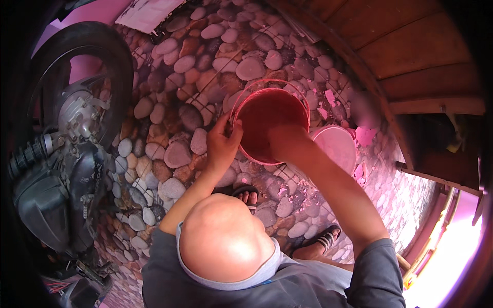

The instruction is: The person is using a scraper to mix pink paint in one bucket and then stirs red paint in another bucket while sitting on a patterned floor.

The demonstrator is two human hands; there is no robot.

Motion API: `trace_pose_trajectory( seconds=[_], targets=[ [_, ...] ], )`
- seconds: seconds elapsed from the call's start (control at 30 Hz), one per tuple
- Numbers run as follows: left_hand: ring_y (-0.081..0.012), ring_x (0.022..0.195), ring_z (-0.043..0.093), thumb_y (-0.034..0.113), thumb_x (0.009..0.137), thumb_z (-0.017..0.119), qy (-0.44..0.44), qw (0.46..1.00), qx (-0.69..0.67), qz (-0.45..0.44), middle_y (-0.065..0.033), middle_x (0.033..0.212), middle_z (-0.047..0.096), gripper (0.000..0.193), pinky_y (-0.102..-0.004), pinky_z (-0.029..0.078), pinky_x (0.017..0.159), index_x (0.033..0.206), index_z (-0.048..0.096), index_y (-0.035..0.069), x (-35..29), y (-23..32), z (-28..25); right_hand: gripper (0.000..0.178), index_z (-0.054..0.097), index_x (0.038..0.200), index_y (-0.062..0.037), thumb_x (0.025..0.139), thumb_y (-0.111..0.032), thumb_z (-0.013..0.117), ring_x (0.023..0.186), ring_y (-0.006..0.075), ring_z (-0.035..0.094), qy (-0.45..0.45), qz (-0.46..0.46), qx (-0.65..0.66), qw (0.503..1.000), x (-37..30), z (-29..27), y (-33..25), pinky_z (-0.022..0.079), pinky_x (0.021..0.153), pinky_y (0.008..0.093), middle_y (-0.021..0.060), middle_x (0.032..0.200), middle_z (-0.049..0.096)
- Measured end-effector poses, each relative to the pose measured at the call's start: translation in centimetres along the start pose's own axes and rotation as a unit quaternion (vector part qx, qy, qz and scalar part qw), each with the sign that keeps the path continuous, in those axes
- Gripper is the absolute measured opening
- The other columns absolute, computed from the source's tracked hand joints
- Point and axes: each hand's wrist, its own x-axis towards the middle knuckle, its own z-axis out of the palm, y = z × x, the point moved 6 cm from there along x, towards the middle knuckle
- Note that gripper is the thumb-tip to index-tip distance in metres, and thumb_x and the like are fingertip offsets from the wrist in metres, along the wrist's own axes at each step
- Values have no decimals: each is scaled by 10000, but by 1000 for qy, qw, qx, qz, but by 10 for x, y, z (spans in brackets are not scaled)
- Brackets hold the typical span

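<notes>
A red bucket (pixel 247 97) with a thin wire handle stands on the floor in front of me. My left hand (pixel 224 143) grips its left rim, with the thumb over the edge and the fingers along the outer wall. Down inside the bucket is my right hand (pixel 283 142), reaching in over the right rim. Shadow and blur hide its fingers, so whether it holds anything does not show. Close to the bucket's right side sits a round pale pink tub or lid (pixel 336 149), partly behind my right forearm.
A motorbike wheel (pixel 123 77) and engine parts (pixel 46 205) stand at the left. Wooden furniture (pixel 416 51) curves along the upper right. Pink scraps (pixel 366 136) lie on the pebble-patterned floor (pixel 179 118). A white board (pixel 146 15) is at the far edge. My sandalled foot (pixel 326 238) is below the bucket.
</notes>
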Motion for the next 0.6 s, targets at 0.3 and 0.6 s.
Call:
trace_pose_trajectory(
  seconds=[0.3, 0.6],
  targets=[
    [-36, 639, 431, 209, 919, 634, -1, 998, -31, -56, 58, 699, 492, 370, -199, 360, 563, 1214, 575, -6, -1, -4, 2, 173, 723, 894, -82, 835, -115, 564, 827, 274, 706, -49, -19, -9, 999, -1, -8, 4, 569, 681, 387, 140, 899, 711],
    [-40, 622, 401, 220, 923, 639, -4, 998, -58, -40, 56, 683, 442, 400, -199, 342, 552, 1227, 540, -20, -1, -9, 7, 181, 730, 908, -69, 815, -131, 587, 844, 270, 704, -43, 26, -22, 999, -1, -17, 4, 574, 682, 373, 124, 891, 717]
  ],
)
